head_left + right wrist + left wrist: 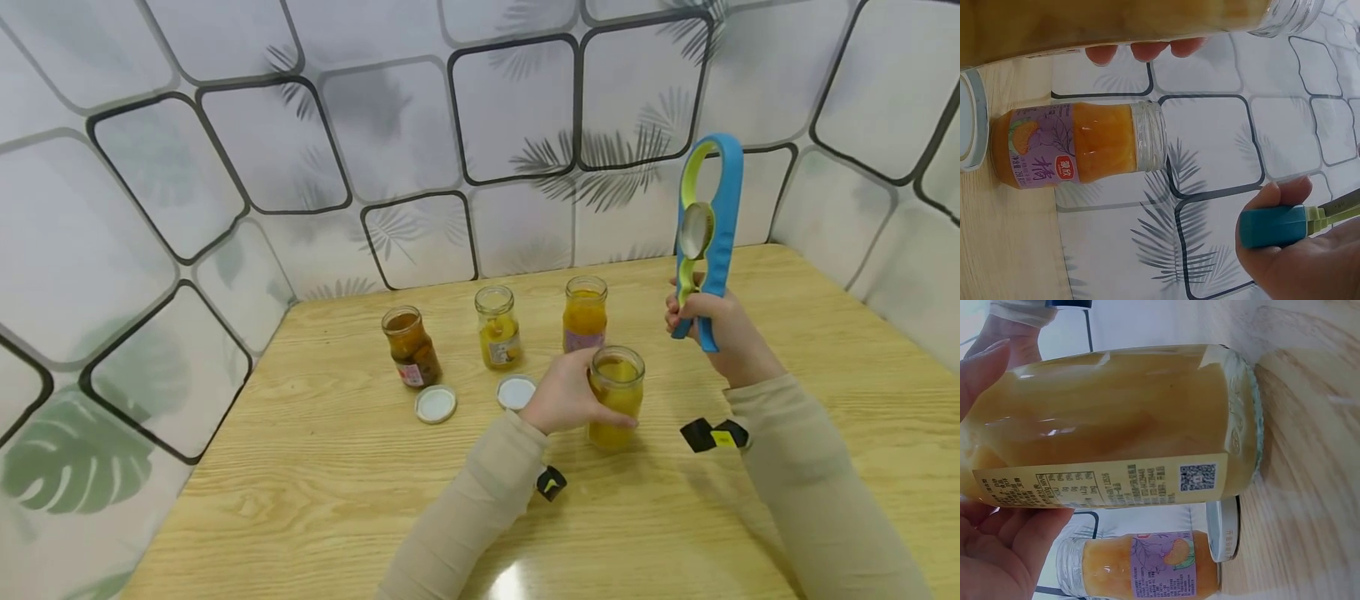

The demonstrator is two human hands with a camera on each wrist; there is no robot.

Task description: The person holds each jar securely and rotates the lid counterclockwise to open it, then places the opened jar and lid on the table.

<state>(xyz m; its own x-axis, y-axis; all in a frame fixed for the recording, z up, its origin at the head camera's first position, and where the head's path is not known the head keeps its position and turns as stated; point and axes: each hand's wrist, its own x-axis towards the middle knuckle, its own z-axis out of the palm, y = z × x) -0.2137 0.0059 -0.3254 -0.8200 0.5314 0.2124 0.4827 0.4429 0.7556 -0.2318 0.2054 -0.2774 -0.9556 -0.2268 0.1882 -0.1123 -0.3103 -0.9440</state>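
My left hand (573, 392) grips an uncapped glass jar (617, 408) of yellow fruit, fingers and thumb around its side. In the left wrist view that jar's base is close to the wood and its printed label faces the camera. Raised to the right, my right hand (708, 325) holds the handles of a blue and green jar opener (723, 225). A round metal lid (696, 231) sits in the opener's smaller ring. Behind the held jar stands an uncapped orange jar (584, 317) with a purple label, partly hidden in the head view.
Two more uncapped jars stand to the left: a dark brown one (412, 350) and a pale yellow one (498, 333). White-lined lids lie in front, one at left (436, 404) and one beside my left hand (516, 392). A patterned wall covering (517, 225) rises behind the wooden table (322, 500).
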